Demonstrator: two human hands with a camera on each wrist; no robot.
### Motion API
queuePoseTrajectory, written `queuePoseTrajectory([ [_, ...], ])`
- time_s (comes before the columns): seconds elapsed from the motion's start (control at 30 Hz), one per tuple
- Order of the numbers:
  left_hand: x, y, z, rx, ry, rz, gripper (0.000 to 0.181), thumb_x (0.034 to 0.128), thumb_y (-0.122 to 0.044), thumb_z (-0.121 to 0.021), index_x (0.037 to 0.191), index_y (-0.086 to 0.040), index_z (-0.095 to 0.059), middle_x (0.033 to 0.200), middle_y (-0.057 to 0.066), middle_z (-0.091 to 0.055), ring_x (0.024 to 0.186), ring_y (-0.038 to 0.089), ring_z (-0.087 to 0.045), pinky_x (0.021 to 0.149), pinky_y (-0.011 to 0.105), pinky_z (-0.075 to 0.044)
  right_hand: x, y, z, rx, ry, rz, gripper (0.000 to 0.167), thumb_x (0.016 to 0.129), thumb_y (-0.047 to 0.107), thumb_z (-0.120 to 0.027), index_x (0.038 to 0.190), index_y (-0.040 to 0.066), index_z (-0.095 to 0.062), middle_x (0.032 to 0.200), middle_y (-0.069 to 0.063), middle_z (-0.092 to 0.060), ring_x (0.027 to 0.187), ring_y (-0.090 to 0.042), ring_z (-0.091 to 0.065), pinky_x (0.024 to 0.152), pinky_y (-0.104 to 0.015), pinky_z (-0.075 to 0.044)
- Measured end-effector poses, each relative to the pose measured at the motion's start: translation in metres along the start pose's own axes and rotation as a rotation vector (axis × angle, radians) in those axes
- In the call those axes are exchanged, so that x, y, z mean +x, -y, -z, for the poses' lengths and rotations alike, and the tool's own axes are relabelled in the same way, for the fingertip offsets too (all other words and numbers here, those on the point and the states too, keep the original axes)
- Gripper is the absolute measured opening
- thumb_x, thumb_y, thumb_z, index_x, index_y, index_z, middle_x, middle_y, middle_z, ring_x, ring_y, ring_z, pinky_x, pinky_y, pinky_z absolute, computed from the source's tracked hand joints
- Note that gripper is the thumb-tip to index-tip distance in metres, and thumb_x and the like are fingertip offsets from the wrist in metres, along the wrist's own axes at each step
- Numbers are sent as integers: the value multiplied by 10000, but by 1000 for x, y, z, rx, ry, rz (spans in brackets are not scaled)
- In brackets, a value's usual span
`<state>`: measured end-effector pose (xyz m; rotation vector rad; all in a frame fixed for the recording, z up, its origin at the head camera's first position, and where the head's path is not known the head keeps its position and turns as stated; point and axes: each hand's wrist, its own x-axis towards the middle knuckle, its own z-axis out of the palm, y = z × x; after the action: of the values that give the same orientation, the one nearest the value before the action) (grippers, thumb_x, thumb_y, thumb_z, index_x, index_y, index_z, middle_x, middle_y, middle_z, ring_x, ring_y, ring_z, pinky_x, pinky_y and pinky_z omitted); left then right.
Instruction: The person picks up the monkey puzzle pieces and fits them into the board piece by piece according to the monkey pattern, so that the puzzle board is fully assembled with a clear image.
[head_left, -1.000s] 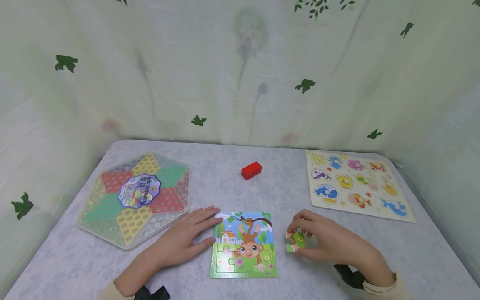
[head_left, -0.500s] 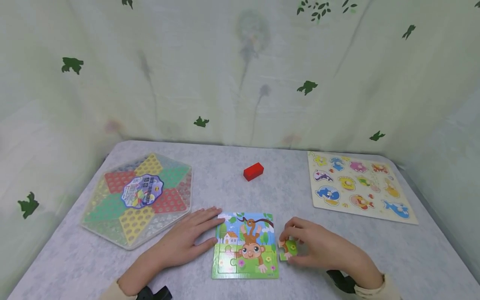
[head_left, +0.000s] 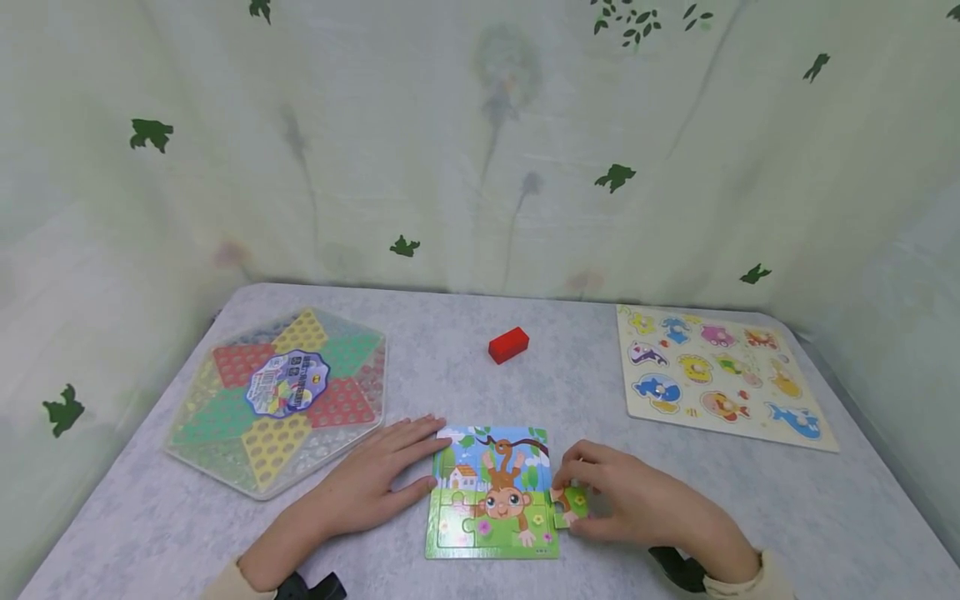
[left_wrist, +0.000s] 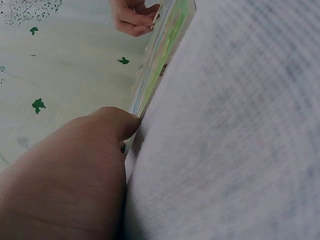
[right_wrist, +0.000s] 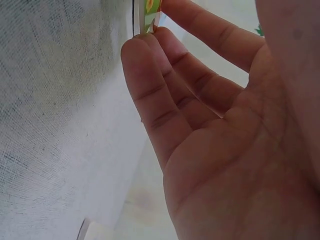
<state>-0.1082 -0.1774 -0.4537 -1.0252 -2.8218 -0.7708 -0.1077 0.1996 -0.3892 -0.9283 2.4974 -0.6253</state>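
In the head view a square jigsaw puzzle [head_left: 491, 492] with an upside-down monkey lies at the front middle of the table. My left hand [head_left: 382, 479] rests at its left side, fingers extended, fingertips and thumb touching the edge. My right hand [head_left: 630, 496] pinches a green and brown jigsaw piece [head_left: 574, 503] between thumb and fingers, right beside the puzzle's right edge; whether it touches cannot be told. In the left wrist view the left thumb [left_wrist: 117, 122] meets the puzzle's side. The right wrist view has the piece [right_wrist: 151, 11] at the fingertips, partly cut off.
A hexagonal Chinese checkers set [head_left: 277, 400] in clear plastic lies at the left. Toward the back middle sits a red block [head_left: 508, 345]. At the back right lies a board with animal pictures [head_left: 720, 375]. A leaf-patterned curtain [head_left: 450, 150] hangs behind the table.
My right hand has moved left with the jigsaw piece, bringing it from a small gap away to the puzzle's right edge. My left hand stays at the puzzle's left side.
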Motion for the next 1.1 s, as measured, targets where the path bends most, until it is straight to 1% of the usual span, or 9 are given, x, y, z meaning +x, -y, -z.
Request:
queuePoseTrajectory([
  [0.23, -1, -1, -2, 18, -9, -3, 524, 1003, -411, -666, 1492, -250, -569, 1618, -48, -443, 1509, 216, -396, 1204, 552, -375, 0, 1, -3, 9, 3, 10, 263, 887, 332, -824, 1114, 331, -692, 1174, 154, -560, 956, -32, -555, 828, -219, -567],
  [0.37, -1, -1, -3, 26, -24, -13, 521, 1000, -404, -671, 1485, -239, -577, 1610, -33, -457, 1498, 234, -415, 1189, 558, -390, 1, 1, -4, 7, 8, 1, 267, 882, 341, -829, 1112, 340, -692, 1180, 155, -563, 957, -26, -551, 827, -215, -568],
  [0.53, 0, -1, -2, 15, -23, -12, 521, 1005, -405, -665, 1488, -233, -574, 1612, -26, -455, 1498, 245, -414, 1191, 567, -385, 2, 1, -5, -7, 10, -6, 274, 884, 357, -824, 1124, 350, -691, 1190, 157, -562, 971, -26, -548, 840, -219, -569],
  [0.67, 0, -1, 0, 4, -8, -2, 521, 1009, -406, -659, 1494, -238, -567, 1620, -36, -440, 1509, 231, -396, 1204, 564, -369, 3, 3, -7, -44, -27, 28, 289, 896, 376, -811, 1154, 353, -683, 1209, 162, -560, 1002, -28, -550, 868, -243, -571],
  [0.83, 1, -1, 0, 2, -2, -2, 520, 1011, -413, -654, 1494, -242, -566, 1622, -42, -436, 1511, 224, -393, 1207, 557, -369, 6, 10, -17, -70, -104, 128, 289, 920, 377, -790, 1179, 309, -681, 1205, 152, -555, 1032, -35, -553, 888, -246, -562],
  [0.9, 0, -1, 0, 2, -3, -3, 519, 1012, -416, -652, 1495, -243, -566, 1622, -43, -437, 1510, 225, -394, 1203, 559, -373, 8, 12, -23, -68, -113, 160, 286, 930, 370, -780, 1187, 293, -683, 1199, 145, -553, 1026, -35, -550, 879, -226, -554],
  [0.97, 0, -1, 0, 1, -3, -3, 517, 1014, -416, -649, 1495, -245, -565, 1621, -42, -438, 1509, 228, -396, 1199, 561, -377, 10, 14, -27, -68, -114, 170, 284, 936, 373, -771, 1191, 282, -686, 1197, 139, -552, 1010, -30, -544, 861, -206, -544],
  [1.1, 0, 0, 0, 11, -14, -13, 511, 1018, -413, -644, 1493, -245, -566, 1617, -33, -446, 1502, 244, -407, 1186, 573, -389, 12, 17, -32, -67, -95, 142, 289, 934, 400, -766, 1194, 288, -705, 1198, 139, -558, 985, -10, -526, 842, -190, -532],
])
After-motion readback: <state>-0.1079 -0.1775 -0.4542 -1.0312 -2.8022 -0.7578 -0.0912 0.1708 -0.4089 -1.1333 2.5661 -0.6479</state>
